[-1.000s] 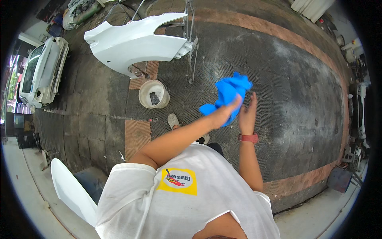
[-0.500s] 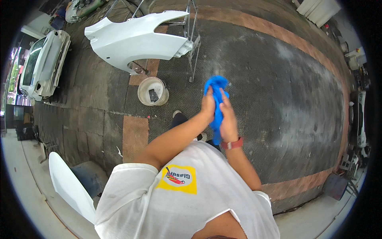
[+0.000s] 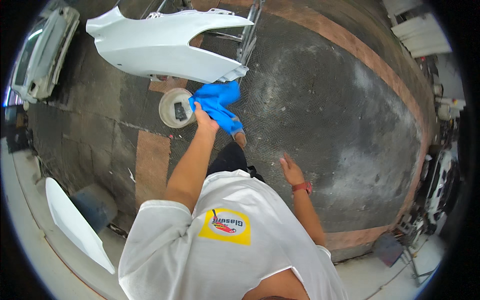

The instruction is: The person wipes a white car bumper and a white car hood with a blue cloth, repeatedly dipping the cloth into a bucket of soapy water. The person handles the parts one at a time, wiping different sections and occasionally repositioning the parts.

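Note:
A blue cloth (image 3: 216, 102) spreads out from my left hand (image 3: 205, 120), whose fingers are closed on its near left edge. The loose part of the cloth fans toward the white car fender (image 3: 165, 42), which sits on a metal stand (image 3: 248, 35) ahead of me. From this angle I cannot tell whether cloth and fender touch. My right hand (image 3: 292, 171), with a red watch on the wrist, hangs lower at my right side with nothing in it and its fingers stretched. Just left of the cloth stands a whitish bucket (image 3: 165, 111) holding a dark rectangular block (image 3: 180, 111).
A white car body (image 3: 42, 55) stands at the far left. Another white panel (image 3: 75, 225) leans near the wall at lower left, beside a dark bin (image 3: 95, 205). Dark textured mats (image 3: 320, 110) with a reddish border cover the floor. Car parts (image 3: 440, 175) line the right side.
My hands have come apart; both held the cloth between them before. The left has carried it forward and left, where it opened out, and the right has dropped back. I have moved nearer the fender.

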Demonstrator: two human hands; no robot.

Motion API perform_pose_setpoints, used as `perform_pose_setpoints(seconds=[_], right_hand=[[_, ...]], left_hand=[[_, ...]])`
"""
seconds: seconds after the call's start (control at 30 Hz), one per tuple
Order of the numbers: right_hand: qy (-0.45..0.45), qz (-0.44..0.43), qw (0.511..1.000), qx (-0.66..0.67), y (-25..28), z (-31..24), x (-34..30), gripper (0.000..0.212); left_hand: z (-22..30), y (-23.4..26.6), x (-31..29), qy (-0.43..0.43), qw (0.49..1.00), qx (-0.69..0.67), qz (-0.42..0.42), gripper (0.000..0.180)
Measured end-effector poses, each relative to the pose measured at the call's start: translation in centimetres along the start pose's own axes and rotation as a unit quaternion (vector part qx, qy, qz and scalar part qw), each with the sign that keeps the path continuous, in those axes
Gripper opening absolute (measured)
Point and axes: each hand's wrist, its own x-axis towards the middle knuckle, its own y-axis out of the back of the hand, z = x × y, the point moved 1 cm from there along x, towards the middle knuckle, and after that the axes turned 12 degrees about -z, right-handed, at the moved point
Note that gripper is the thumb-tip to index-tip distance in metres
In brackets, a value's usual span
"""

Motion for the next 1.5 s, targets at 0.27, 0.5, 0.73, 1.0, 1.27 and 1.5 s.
perform_pose_setpoints(seconds=[0.27, 0.5, 0.73, 1.0, 1.27, 1.5], right_hand=[[-0.262, -0.061, 0.961, -0.062, 7.4, 19.7, -8.2, 0.074], [-0.189, 0.034, 0.98, 0.051, 17.0, 11.5, -2.5, 0.07], [-0.038, -0.021, 0.987, -0.155, 29.5, 5.3, 9.8, 0.066], [0.052, -0.08, 0.941, -0.325, 43.7, -2.6, 22.6, 0.065], [0.057, -0.103, 0.955, -0.274, 52.9, -1.1, 30.9, 0.066], [0.042, -0.163, 0.895, -0.413, 54.9, -0.5, 31.1, 0.062]], left_hand=[[0.8, -3.1, 8.9, -0.098, 0.986, -0.115, 0.067, 0.066], [-0.1, -3.7, 10.9, -0.052, 0.978, -0.159, 0.122, 0.048], [-2.9, -3.7, 10.7, -0.105, 0.958, -0.156, 0.215, 0.032], [-7.9, -11.8, 8.4, -0.196, 0.921, -0.027, 0.336, 0.021], [-12.2, -23.4, 3.8, -0.278, 0.892, 0.139, 0.327, 0.033], [-18.8, -21.3, 2.4, -0.308, 0.941, 0.031, 0.136, 0.026]])
